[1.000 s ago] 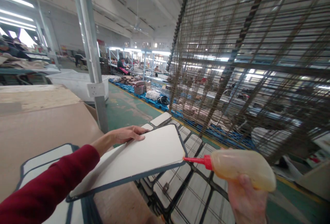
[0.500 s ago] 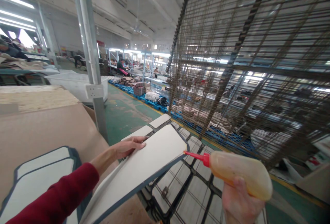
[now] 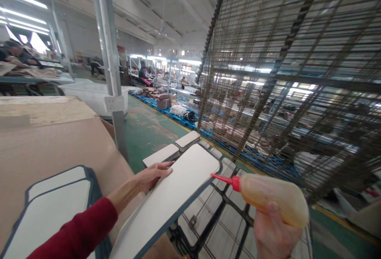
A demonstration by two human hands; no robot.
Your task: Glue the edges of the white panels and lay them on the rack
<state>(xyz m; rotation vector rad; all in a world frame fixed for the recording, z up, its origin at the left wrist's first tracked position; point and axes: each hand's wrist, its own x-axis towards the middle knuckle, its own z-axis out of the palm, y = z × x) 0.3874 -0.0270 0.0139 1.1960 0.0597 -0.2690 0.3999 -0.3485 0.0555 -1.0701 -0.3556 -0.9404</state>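
My left hand (image 3: 154, 174) grips the far left edge of a white panel (image 3: 181, 187) with a dark blue-grey border, thumb on top and fingers beneath. The panel is tilted and runs down toward the bottom of the view. In my right hand (image 3: 275, 231) is a translucent squeeze bottle (image 3: 274, 197) with amber liquid, lying nearly level. Its red nozzle (image 3: 224, 179) points left, its tip at the panel's right edge, a little below the rounded far corner. A thin yellowish line shows along that corner.
More white panels (image 3: 50, 219) lie stacked at left on a brown board-covered surface (image 3: 68, 143). Below my right hand, several pale panels sit on a wire rack (image 3: 226, 201). A tall wire-grid frame (image 3: 268, 72) leans at right. A metal post (image 3: 111, 64) stands left of centre; people work farther off.
The nozzle tip has slid a short way along the panel's right edge, from the far corner toward me. The whole view has shifted slightly, so the surroundings appear farther right.
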